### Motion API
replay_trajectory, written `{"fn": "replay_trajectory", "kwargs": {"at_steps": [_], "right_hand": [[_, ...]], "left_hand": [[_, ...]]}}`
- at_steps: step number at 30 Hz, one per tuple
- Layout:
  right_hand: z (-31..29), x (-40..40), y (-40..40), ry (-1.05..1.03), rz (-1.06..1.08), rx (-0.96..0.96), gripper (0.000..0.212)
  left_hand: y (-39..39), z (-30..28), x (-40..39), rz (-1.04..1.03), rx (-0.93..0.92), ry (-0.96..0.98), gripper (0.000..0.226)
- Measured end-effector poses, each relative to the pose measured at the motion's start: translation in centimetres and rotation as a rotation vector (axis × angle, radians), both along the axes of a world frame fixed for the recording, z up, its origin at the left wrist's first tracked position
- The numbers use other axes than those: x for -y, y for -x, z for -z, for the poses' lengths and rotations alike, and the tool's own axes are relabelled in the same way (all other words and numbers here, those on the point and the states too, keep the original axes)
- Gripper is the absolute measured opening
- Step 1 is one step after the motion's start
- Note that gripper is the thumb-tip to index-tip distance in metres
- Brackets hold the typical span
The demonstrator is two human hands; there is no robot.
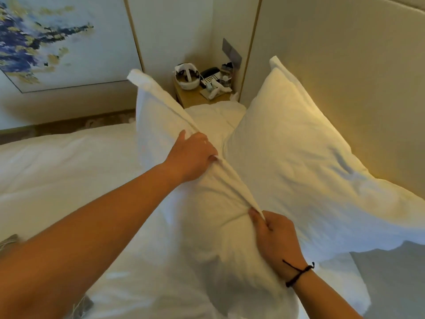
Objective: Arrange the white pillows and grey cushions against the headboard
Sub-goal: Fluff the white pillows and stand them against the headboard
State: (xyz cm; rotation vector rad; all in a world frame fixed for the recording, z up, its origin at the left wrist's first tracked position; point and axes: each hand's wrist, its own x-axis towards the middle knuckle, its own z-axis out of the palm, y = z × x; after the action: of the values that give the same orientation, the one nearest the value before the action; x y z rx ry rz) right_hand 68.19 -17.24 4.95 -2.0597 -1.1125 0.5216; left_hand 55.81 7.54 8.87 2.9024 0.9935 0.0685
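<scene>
So far, one white pillow leans against the headboard, tilted rather than square. A second pillow stands on its edge on the bed, just in front of the first and touching it low down, not yet against the headboard. The left hand grips its top seam partway along; the right hand pinches the same seam nearer the viewer, fingers curled tight on the cloth. By my reading the task is well short of half done: this pillow needs setting back, the first wants straightening, and the cushions remain.

A grey patch at the lower right, partly under the leaning pillow, may be a cushion, though I cannot tell for sure. Fringed grey fabric shows at the lower left edge.

Beyond the bed a bedside counter carries a phone, a white basket and small items too blurred to name. A painting hangs on the far wall. The leaning pillow fills much of the headboard space, so it may crowd the held one.
</scene>
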Motion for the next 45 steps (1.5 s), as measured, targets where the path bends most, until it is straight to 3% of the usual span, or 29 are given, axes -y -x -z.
{"fn": "replay_trajectory", "kwargs": {"at_steps": [3, 7, 9, 13, 17, 21, 26, 29, 32, 36, 45], "right_hand": [[2.4, 0.0, -5.6, 0.062, 0.120, 0.013, 0.054], [8.4, 0.4, -13.7, 0.423, 0.276, -0.055, 0.053], [10.6, 1.6, -15.3, 0.554, 0.194, -0.092, 0.047], [12.4, 4.7, -14.1, 0.525, 0.084, 0.022, 0.047], [12.8, 6.1, -13.9, 0.491, 0.144, 0.079, 0.056], [11.7, 5.2, -16.6, 0.382, 0.113, 0.253, 0.053], [11.4, 5.4, -18.5, 0.595, 0.111, 0.297, 0.054], [10.6, 4.5, -16.5, 0.625, 0.125, 0.369, 0.046], [9.6, 3.1, -13.4, 0.457, 0.128, 0.412, 0.030], [8.6, 0.0, -6.6, 0.298, -0.104, 0.456, 0.050], [13.0, -5.4, 15.2, 0.439, -0.760, 0.119, 0.040]], "left_hand": [[-7.3, 2.2, 2.0, -0.097, 0.047, 0.274, 0.039], [-11.8, 10.8, 9.6, -0.304, -0.015, 0.803, 0.092], [-12.1, 15.1, 13.8, -0.401, -0.041, 0.939, 0.106], [-12.7, 18.2, 16.5, -0.547, 0.058, 0.900, 0.110], [-13.4, 18.6, 16.0, -0.556, 0.094, 0.890, 0.109], [-13.4, 18.6, 16.1, -0.536, 0.178, 0.908, 0.106], [-11.9, 18.6, 16.1, -0.400, 0.167, 0.962, 0.102], [-9.0, 18.9, 16.2, -0.377, 0.209, 0.960, 0.094], [-4.9, 19.1, 16.2, -0.443, 0.273, 0.998, 0.084], [2.7, 19.5, 16.2, -0.624, 0.302, 0.999, 0.072], [25.0, 20.4, 18.5, -1.116, 0.474, 0.880, 0.047]]}}
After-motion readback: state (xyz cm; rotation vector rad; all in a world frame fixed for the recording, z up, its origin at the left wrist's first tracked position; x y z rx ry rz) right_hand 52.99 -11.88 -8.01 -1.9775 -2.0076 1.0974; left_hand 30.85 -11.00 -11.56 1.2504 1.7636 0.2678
